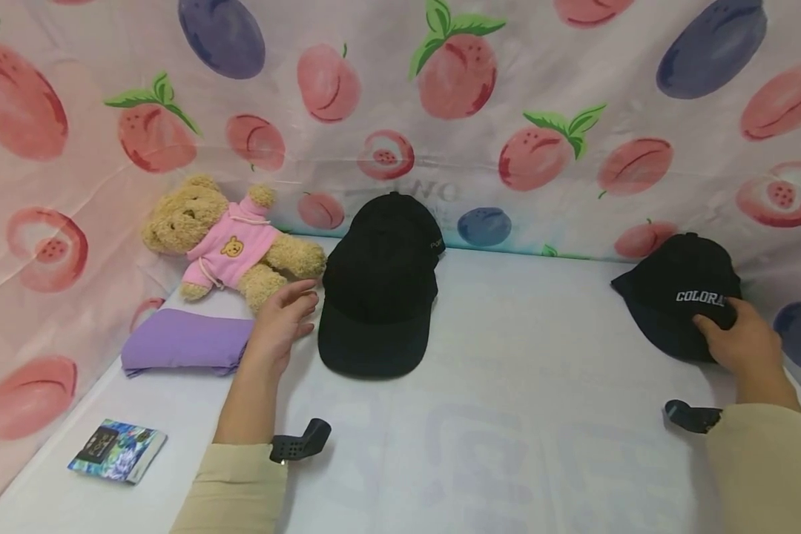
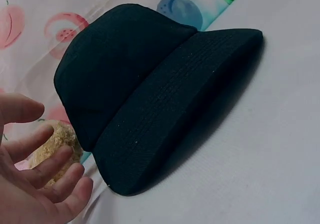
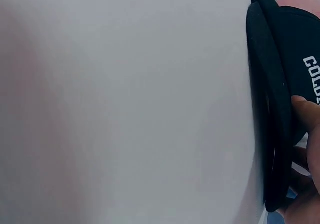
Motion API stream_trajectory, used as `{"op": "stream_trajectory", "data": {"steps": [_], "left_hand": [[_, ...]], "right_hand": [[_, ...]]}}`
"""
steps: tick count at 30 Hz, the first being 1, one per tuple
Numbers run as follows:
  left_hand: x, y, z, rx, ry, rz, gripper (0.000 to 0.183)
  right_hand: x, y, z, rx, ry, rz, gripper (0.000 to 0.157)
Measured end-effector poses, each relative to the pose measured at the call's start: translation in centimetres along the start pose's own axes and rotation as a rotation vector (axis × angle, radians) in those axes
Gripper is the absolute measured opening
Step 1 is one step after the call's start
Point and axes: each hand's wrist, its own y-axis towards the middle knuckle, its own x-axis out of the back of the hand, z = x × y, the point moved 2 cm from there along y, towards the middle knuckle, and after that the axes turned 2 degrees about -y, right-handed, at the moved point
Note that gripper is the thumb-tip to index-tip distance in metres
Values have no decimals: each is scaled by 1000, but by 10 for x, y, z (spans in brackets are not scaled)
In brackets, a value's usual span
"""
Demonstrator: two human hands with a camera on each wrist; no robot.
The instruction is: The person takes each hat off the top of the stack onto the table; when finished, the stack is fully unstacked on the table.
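Note:
A black baseball cap point(image 1: 377, 334) sits on the white cloth, its brim toward me. Behind and partly under it shows another black crown point(image 1: 400, 211) with small pale lettering at its side. My left hand point(image 1: 280, 326) is just left of the cap, fingers spread and holding nothing; in the left wrist view the fingers stop beside the brim point(image 2: 150, 139). At the far right my right hand point(image 1: 750, 345) grips the edge of a black cap point(image 1: 681, 274) with white "COLORA" letters, thumb on the outside. Its fingers tuck under the rim in the right wrist view point(image 3: 300, 184).
A teddy bear point(image 1: 233, 252) in a pink top lies at the back left. Nearer are a folded purple cloth point(image 1: 180, 341) and a small colourful box point(image 1: 116, 451). A fruit-printed curtain point(image 1: 387, 96) hangs along the back and the left side of the table point(image 1: 507, 415).

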Motion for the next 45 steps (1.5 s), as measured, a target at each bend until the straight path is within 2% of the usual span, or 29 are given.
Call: {"op": "stream_trajectory", "data": {"steps": [10,16,23,35,45], "left_hand": [[-4,1,3,0,30,23,53],[-3,-1,4,-6,60,47,59],[-7,-5,3,-20,109,59,64],[-11,-2,6,-36,192,75,71],[-15,3,10,-61,220,65,71]], "right_hand": [[4,-2,4,-33,19,-3,77],[10,-1,12,6,46,-37,80],[16,-11,26,-13,150,-100,79],[13,-32,45,-64,268,-204,74],[13,-47,69,-40,367,-202,74]]}}
